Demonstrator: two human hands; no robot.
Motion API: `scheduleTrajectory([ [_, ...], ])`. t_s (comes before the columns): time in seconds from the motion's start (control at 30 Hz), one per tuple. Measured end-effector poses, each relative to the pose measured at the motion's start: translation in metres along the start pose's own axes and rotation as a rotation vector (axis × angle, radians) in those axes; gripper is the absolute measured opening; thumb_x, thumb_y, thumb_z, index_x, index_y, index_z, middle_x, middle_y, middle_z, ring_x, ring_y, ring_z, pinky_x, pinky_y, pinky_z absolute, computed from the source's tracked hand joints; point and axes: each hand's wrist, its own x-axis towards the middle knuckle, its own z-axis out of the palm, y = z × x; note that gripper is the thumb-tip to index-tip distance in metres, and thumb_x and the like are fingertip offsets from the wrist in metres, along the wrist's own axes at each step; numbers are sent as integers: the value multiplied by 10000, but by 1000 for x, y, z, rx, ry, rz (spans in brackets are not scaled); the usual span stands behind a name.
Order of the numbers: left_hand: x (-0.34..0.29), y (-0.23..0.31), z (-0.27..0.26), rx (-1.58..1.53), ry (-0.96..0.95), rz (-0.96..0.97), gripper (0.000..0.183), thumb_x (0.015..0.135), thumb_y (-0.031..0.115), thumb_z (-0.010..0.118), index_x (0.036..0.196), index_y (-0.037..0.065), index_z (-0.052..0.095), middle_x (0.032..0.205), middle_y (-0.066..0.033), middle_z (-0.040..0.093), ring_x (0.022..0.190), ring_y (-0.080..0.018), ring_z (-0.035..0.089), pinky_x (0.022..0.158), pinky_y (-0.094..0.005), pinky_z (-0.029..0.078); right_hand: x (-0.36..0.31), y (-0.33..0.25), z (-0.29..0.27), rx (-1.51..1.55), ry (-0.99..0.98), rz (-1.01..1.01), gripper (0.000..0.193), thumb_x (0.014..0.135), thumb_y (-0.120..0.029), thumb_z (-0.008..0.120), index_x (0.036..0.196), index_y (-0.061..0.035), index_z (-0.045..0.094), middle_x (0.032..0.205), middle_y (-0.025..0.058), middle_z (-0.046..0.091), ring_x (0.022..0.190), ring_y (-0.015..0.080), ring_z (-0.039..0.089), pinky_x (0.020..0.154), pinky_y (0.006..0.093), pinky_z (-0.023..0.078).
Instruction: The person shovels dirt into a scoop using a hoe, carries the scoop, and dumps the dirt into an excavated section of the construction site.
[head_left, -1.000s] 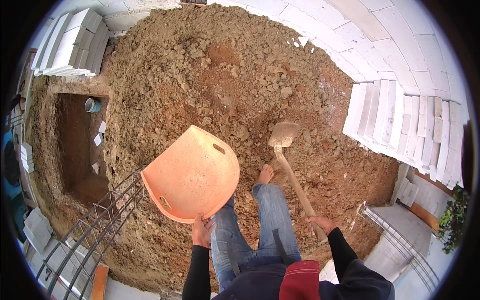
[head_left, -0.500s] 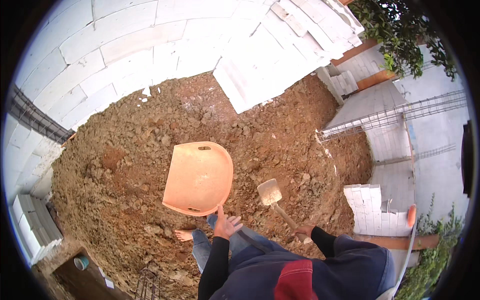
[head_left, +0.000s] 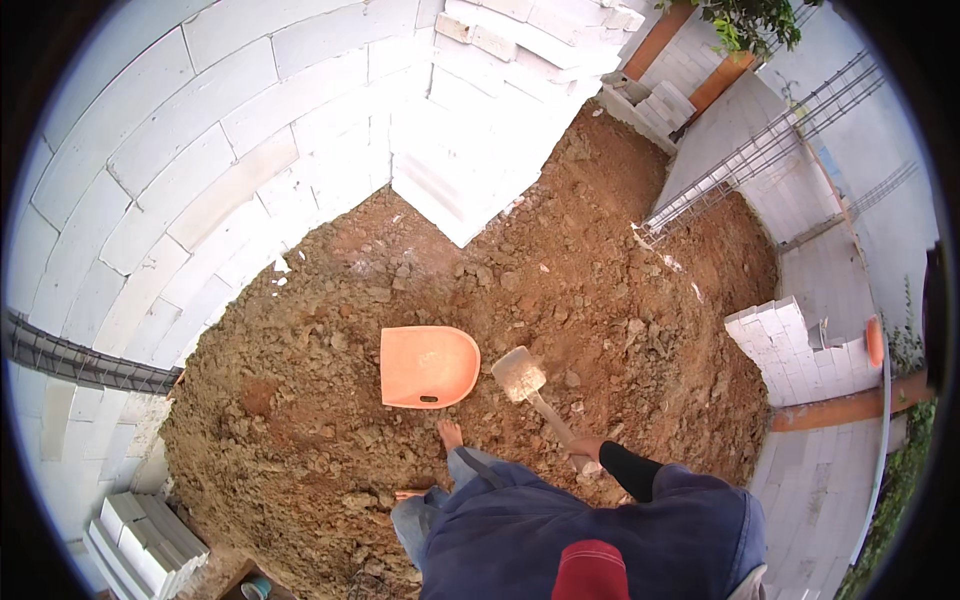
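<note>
My right hand is wrapped round the wooden handle of a square-bladed shovel. Its worn, soil-marked metal blade points up and to the left, just above or on the soil; I cannot tell which. Left of the blade, an orange plastic scoop lies on the lumpy brown soil, a straight edge on its left and a rounded one on its right. One handle slot shows along its near rim. Nothing is in the scoop. My left hand is out of the picture.
My bare foot stands close to the scoop's near edge. White block walls curve round the far and left sides, with a wall corner jutting toward the soil. Stacked blocks and a steel rebar cage are on the right.
The scoop, larger and tilted beside my open left hand before, now looks smaller and flat on the soil. My left hand has left the picture. A foot has come forward; the view has turned.
</note>
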Motion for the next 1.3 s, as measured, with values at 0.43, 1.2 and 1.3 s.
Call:
scheduleTrajectory([
  [0.43,-55,152,131,-67,-799,139,981,884,679,565,1554,52,217,1581,-261,232,1454,-384,273,1185,-478,206,-212,-190,262,-1409,445,-910,595,737,-282,729,1185,49,518,878,283,678,860,447,671,746,507,535],
  [1.2,-52,250,-13,-1225,-117,-149,239,888,196,719,807,101,515,761,-32,531,787,-220,571,823,-424,523,-212,-338,476,-1558,-315,-1958,515,642,-272,813,1066,-106,574,916,70,575,932,269,631,781,408,485],
  [1.3,-38,253,-34,-1258,-112,-120,167,880,113,675,837,95,515,753,-42,516,774,-224,554,870,-428,512,-206,-346,499,-1617,-360,-1946,547,653,-295,815,1130,-121,614,964,48,585,934,243,606,807,397,459],
])
